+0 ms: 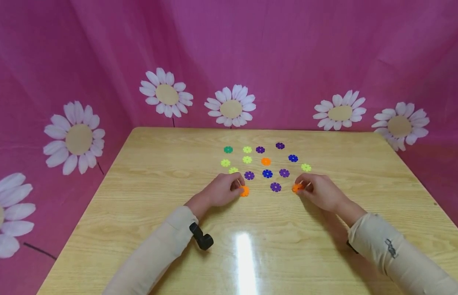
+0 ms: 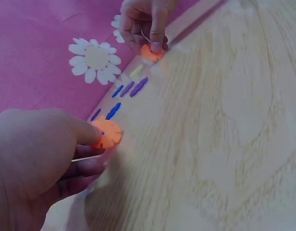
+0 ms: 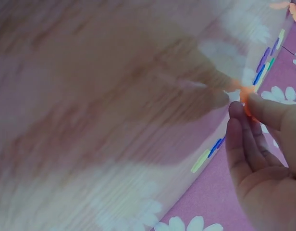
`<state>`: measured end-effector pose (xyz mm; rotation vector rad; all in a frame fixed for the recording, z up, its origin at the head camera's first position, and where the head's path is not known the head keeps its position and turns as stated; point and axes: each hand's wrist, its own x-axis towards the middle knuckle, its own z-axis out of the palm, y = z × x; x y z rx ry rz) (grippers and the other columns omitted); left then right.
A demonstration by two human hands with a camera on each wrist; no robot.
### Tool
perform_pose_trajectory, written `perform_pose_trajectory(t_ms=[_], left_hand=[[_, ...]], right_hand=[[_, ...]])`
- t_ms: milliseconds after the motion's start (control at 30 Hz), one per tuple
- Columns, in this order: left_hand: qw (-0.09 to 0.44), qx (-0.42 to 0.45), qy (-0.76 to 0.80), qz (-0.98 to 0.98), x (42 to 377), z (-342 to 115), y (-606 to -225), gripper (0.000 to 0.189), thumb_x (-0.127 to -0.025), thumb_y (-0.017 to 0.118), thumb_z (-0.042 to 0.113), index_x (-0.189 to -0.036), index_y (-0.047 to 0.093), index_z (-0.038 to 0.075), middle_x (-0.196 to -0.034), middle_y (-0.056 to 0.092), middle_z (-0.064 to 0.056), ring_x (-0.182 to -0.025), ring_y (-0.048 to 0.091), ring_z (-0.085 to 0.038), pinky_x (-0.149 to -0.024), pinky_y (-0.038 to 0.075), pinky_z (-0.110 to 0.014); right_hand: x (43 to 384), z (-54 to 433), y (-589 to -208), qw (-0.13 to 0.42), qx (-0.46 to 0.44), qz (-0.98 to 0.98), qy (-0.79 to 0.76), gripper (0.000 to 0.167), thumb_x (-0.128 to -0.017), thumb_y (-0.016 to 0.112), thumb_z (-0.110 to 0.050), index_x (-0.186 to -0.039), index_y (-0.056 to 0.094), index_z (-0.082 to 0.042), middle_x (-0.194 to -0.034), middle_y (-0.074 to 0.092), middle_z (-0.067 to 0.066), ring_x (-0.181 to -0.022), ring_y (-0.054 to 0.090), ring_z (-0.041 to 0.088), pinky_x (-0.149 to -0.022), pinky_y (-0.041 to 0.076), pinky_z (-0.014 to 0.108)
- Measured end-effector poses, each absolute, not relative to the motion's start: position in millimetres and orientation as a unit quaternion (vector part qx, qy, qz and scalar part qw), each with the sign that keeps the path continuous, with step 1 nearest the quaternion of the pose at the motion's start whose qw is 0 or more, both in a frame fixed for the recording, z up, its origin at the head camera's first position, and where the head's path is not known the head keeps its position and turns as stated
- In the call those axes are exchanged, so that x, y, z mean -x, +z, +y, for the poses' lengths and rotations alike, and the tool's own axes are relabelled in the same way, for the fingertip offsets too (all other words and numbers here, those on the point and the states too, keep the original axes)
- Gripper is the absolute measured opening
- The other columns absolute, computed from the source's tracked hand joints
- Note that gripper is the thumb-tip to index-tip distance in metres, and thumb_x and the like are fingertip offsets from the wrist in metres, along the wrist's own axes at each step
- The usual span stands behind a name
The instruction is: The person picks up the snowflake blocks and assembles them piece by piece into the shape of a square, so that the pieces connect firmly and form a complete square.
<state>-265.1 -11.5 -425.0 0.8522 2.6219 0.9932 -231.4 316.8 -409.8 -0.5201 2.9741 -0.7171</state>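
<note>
My left hand (image 1: 224,189) pinches an orange notched disc (image 1: 245,191) between thumb and fingers; in the left wrist view this disc (image 2: 107,134) is held up with its round face showing. Off to the right, my right hand (image 1: 322,191) pinches a second orange notched disc (image 1: 297,188), seen nearly edge-on in the right wrist view (image 3: 246,101). Between and beyond the hands lie flat flower-shaped discs: a purple one (image 1: 275,187), a blue one (image 1: 267,173) and a third orange one (image 1: 266,161). A yellow disc (image 1: 233,170) is partly covered by the left hand.
More discs lie farther back on the wooden table (image 1: 169,164): green (image 1: 228,149), several yellow (image 1: 247,150), dark purple (image 1: 280,146) and blue (image 1: 293,158). A pink curtain (image 1: 280,61) printed with white daisies hangs behind and to the sides. Light reflects near the front.
</note>
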Motion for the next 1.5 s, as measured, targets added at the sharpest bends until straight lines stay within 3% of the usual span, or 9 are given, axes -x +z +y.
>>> perform_pose_trajectory(t_ms=[267, 433, 567, 1000, 1233, 1500], left_hand=[[0.149, -0.189, 0.482, 0.842, 264, -10, -426, 0.016, -0.096, 0.068, 0.019, -0.110, 0.067, 0.011, -0.087, 0.070, -0.002, -0.078, 0.066, -0.018, -0.067, 0.051, -0.024], [0.182, -0.156, 0.537, 0.809, 263, -8, -419, 0.020, -0.095, 0.068, 0.017, -0.114, 0.069, 0.009, -0.088, 0.072, -0.006, -0.083, 0.072, -0.023, -0.072, 0.057, -0.028], [0.191, -0.153, 0.556, 0.794, 261, -6, -416, 0.021, -0.096, 0.068, 0.015, -0.114, 0.070, 0.007, -0.090, 0.073, -0.007, -0.086, 0.073, -0.025, -0.078, 0.060, -0.030], [0.215, -0.144, 0.594, 0.761, 255, 6, -404, 0.019, -0.095, 0.068, 0.014, -0.111, 0.068, 0.004, -0.090, 0.075, -0.010, -0.083, 0.075, -0.024, -0.078, 0.061, -0.035], [0.242, -0.131, 0.616, 0.738, 250, 10, -402, 0.019, -0.095, 0.067, 0.012, -0.112, 0.065, 0.002, -0.094, 0.073, -0.011, -0.086, 0.075, -0.027, -0.081, 0.061, -0.037], [0.254, -0.128, 0.627, 0.725, 249, 11, -406, 0.020, -0.095, 0.068, 0.014, -0.113, 0.066, 0.005, -0.096, 0.073, -0.010, -0.082, 0.075, -0.018, -0.079, 0.061, -0.033]], right_hand=[[226, 310, -411, -0.019, 0.185, 0.932, -0.310, 0.018, -0.089, 0.072, -0.001, -0.106, 0.070, -0.007, -0.098, 0.073, 0.007, -0.088, 0.069, 0.021, -0.077, 0.059, 0.030], [223, 296, -405, -0.016, 0.185, 0.915, -0.357, 0.017, -0.089, 0.072, -0.001, -0.104, 0.070, -0.007, -0.099, 0.073, 0.006, -0.093, 0.068, 0.022, -0.079, 0.059, 0.026], [221, 288, -403, -0.021, 0.189, 0.905, -0.381, 0.017, -0.088, 0.073, 0.001, -0.103, 0.070, -0.005, -0.097, 0.073, 0.008, -0.091, 0.067, 0.018, -0.077, 0.059, 0.023], [216, 261, -397, -0.033, 0.203, 0.871, -0.445, 0.013, -0.087, 0.075, -0.003, -0.099, 0.070, -0.006, -0.100, 0.072, 0.011, -0.090, 0.072, 0.020, -0.075, 0.059, 0.022], [214, 252, -400, -0.033, 0.199, 0.869, -0.451, 0.014, -0.087, 0.075, -0.002, -0.098, 0.069, -0.008, -0.097, 0.072, 0.007, -0.088, 0.071, 0.015, -0.076, 0.059, 0.023], [209, 246, -402, -0.032, 0.211, 0.850, -0.482, 0.012, -0.088, 0.073, -0.002, -0.097, 0.067, -0.008, -0.097, 0.071, 0.008, -0.089, 0.072, 0.015, -0.076, 0.060, 0.024]])
